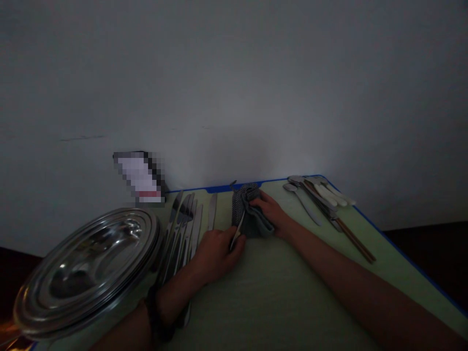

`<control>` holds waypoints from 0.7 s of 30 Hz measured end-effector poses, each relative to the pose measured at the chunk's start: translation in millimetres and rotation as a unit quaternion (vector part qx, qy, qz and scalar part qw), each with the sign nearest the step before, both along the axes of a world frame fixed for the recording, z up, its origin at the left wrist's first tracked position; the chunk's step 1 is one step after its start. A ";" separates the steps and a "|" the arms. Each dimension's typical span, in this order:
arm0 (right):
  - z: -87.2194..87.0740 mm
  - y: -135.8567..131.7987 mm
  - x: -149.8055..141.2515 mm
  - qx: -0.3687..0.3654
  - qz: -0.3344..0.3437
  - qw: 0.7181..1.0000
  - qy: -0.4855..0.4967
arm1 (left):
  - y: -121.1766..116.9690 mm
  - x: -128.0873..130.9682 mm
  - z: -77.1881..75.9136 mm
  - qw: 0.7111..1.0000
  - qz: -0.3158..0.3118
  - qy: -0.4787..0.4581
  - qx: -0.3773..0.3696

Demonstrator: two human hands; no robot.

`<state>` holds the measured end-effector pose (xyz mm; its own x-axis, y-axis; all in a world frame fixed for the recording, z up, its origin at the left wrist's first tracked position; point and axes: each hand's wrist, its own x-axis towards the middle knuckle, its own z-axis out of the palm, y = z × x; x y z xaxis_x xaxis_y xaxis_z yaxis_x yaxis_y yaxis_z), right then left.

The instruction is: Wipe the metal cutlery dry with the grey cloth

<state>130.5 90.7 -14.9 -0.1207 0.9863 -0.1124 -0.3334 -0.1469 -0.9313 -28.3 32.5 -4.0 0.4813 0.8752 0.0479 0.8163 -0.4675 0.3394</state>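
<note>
Metal utensil against a dark grey cloth, over the green surface
The left hand grips the utensil; the right hand clasps the cloth, between knives and spoons.

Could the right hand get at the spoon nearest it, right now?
Probably yes: the spoon lies just right of the right hand, with nothing visible between them. That hand holds the gray cloth, though, so it would likely need to let go first.
</note>
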 end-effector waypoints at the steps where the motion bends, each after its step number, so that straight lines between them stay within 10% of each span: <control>1: 0.1 0.2 0.1 0.001 0.001 1.000 -0.002 | 0.1 -0.1 -0.3 1.000 0.001 0.004 0.001; 21: -1.3 0.9 -0.2 -0.014 0.007 1.000 0.006 | -0.4 0.8 1.2 1.000 0.003 0.010 0.001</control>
